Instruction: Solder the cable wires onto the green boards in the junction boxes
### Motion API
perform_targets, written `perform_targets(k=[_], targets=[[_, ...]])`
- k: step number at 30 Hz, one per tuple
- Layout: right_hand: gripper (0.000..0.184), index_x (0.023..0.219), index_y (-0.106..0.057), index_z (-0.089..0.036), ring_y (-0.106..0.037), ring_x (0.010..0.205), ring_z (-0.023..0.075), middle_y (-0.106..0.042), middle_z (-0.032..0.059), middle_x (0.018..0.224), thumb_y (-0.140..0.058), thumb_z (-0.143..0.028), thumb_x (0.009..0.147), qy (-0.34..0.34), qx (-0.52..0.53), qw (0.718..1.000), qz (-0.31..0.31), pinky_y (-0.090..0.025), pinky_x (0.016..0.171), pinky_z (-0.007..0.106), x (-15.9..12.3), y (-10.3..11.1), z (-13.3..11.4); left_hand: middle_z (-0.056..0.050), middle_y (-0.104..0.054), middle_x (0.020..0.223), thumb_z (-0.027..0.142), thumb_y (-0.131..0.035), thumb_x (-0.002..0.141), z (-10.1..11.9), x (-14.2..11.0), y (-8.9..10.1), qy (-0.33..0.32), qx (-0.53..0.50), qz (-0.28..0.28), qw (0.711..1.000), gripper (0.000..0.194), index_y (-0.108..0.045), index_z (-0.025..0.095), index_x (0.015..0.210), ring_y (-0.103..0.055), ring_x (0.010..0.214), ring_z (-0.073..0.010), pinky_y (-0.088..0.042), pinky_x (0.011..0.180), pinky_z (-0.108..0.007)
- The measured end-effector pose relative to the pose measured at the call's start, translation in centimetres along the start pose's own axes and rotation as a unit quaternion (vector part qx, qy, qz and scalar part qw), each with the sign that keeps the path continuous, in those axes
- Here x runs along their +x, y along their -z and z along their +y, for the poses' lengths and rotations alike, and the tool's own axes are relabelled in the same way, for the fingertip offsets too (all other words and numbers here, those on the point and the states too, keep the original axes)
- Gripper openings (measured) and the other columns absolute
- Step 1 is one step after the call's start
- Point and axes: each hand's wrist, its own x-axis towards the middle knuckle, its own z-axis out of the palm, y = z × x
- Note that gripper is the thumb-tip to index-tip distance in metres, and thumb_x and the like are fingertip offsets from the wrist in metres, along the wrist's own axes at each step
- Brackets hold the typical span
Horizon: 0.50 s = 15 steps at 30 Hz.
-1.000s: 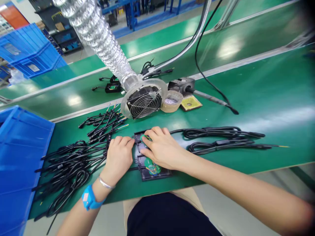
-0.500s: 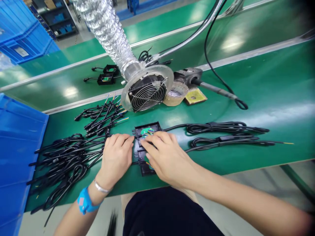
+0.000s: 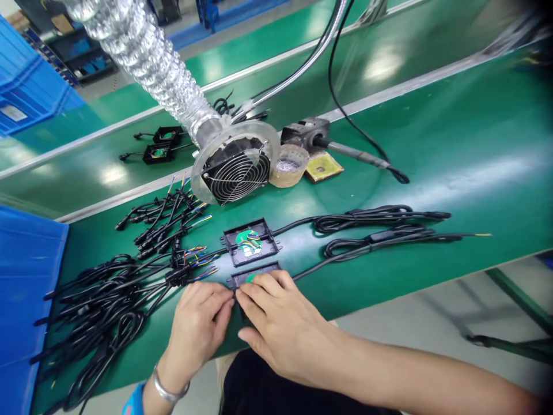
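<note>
Two open black plastic cases lie one behind the other. In the farther case (image 3: 271, 249) a round green circuit board (image 3: 253, 244) with coloured wires shows. Over the nearer case (image 3: 235, 280) my right hand (image 3: 287, 323) is laid, its fingers stretched across the inside and the thumb apart, hiding most of the board. At this case's left edge, my left hand (image 3: 201, 320) has thumb and fingers pinched together around the black cable that enters there; the cable is mostly hidden. Coiled black cables (image 3: 367, 222) run out from the cases to the right.
Bundles of black cables (image 3: 103, 311) with bare coloured ends lie at left, beside a blue bin (image 3: 26, 300). Behind the cases stand a fume extractor fan (image 3: 237, 173) on a foil duct, a round tub (image 3: 288, 167), a yellow sponge (image 3: 323, 167) and a soldering iron (image 3: 354, 154) in its holder.
Both hands have moved from the farther case to the nearer one, leaving the farther case and its board uncovered. The whole view has shifted somewhat.
</note>
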Motion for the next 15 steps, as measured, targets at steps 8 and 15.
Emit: perform_targets(k=[8,15], targets=[[0.054,0.116,-0.067,-0.002,-0.052,0.103,0.0301,-0.069,0.0162,0.112,-0.059,-0.049,0.090,-0.011,-0.040,0.999,-0.006,-0.041,0.088,0.046,0.0,-1.1,-1.0,-0.004,-0.068,0.091,0.015,-0.057,0.091,-0.4,-0.4,-0.5,0.000,-0.007,-0.013,1.000,0.012,-0.066,0.020,0.097,-0.060,0.082,-0.0165,-0.051,0.074,-0.030],[0.081,0.150,-0.035,-0.022,-0.043,0.130,0.0309,-0.048,0.0144,0.145,-0.061,-0.062,0.083,0.003,0.005,0.999,-0.042,-0.040,0.102,0.049,-3.6,5.5,9.8,-0.020,-0.051,0.140,0.027,-0.064,0.078,0.4,1.2,2.4,0.025,0.181,-0.060,0.981,0.042,-0.062,0.016,0.119,-0.045,0.125,-0.0409,-0.042,0.093,-0.059]])
